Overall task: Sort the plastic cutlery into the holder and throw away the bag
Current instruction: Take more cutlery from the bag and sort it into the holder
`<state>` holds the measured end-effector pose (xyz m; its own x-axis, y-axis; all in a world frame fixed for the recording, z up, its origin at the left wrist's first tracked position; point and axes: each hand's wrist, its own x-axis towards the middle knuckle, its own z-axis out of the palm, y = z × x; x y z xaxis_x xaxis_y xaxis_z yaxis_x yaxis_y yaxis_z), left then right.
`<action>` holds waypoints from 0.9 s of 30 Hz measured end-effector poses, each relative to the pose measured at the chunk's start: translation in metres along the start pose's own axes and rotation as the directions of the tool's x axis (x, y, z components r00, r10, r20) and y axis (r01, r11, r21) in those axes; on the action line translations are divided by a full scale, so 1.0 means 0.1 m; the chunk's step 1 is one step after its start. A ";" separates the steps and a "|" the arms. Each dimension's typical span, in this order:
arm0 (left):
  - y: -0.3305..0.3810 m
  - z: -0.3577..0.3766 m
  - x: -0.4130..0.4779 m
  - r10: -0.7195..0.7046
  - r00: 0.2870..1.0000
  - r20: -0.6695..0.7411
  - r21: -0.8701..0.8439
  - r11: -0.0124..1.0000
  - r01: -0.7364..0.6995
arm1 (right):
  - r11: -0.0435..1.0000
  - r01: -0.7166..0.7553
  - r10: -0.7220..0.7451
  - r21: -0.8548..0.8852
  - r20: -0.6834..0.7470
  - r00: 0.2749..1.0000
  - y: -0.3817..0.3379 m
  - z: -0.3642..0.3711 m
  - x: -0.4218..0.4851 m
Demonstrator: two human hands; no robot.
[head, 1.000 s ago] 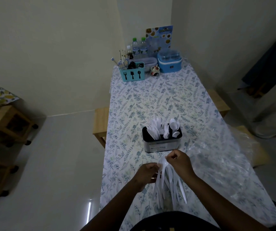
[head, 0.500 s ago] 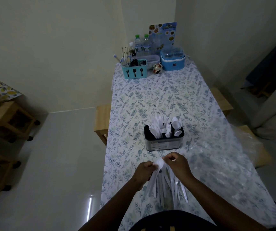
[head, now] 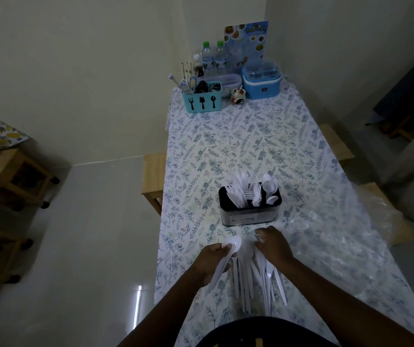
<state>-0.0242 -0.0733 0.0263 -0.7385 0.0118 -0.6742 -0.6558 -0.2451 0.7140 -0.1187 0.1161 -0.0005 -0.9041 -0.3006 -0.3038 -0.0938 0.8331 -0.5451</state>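
A dark holder [head: 249, 214] stands mid-table with white knives, forks and spoons upright in its compartments. Just in front of it, my left hand [head: 212, 260] pinches a single white plastic spoon [head: 232, 245], bowl up, drawn to the left. My right hand [head: 274, 246] grips the tops of a bundle of white cutlery [head: 256, 279] whose handles hang down toward the table. A clear, crumpled plastic bag [head: 351, 236] lies spread over the right side of the table.
The floral tablecloth [head: 238, 146] covers a long table. At the far end stand a teal cutlery caddy [head: 202, 102], water bottles [head: 213, 57], a blue container [head: 261, 82] and a menu card [head: 247, 41]. Wooden stools [head: 152, 176] flank both sides; wooden furniture is at left.
My hands have parted: the left has drawn one spoon out of the bundle to the left, while the right keeps hold of the remaining cutlery.
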 end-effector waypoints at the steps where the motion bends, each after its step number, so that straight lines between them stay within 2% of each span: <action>1: 0.01 0.00 0.00 0.003 1.000 0.008 0.017 1.000 -0.003 | 0.999 0.012 -0.011 -0.032 0.027 1.000 -0.01 0.01 0.04; 4: 0.00 -0.02 0.03 0.008 1.000 0.029 0.046 0.999 -0.009 | 0.995 -0.001 0.008 -0.098 0.069 0.998 -0.01 0.03 0.12; 9: 0.00 -0.06 0.08 -0.029 1.000 0.000 -0.024 0.999 0.029 | 0.993 -0.062 0.058 0.102 0.045 0.997 -0.01 -0.06 0.15; 14: -0.03 -0.09 0.13 -0.069 0.997 0.022 -0.205 0.976 0.072 | 0.957 0.028 0.009 0.287 -0.128 0.992 -0.09 -0.32 0.00; 17: -0.03 -0.02 0.13 -0.063 0.998 0.020 -0.227 0.972 0.066 | 0.945 0.047 0.018 0.323 -0.195 0.981 -0.10 -0.42 -0.07; 21: -0.04 0.08 0.14 -0.051 0.998 0.031 -0.182 0.982 0.056 | 0.929 0.056 0.015 0.365 -0.188 0.982 -0.14 -0.47 -0.13; 27: -0.05 0.14 0.07 -0.047 0.992 0.121 -0.255 0.964 0.077 | 0.907 0.050 0.020 0.418 -0.161 0.987 -0.27 -0.43 -0.21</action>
<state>-0.0286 -0.0585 0.0203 -0.7201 0.1401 -0.6796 -0.6489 -0.4827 0.5881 -0.1156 0.1200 0.0544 -0.9612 -0.2053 -0.1843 0.0436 0.5465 -0.8363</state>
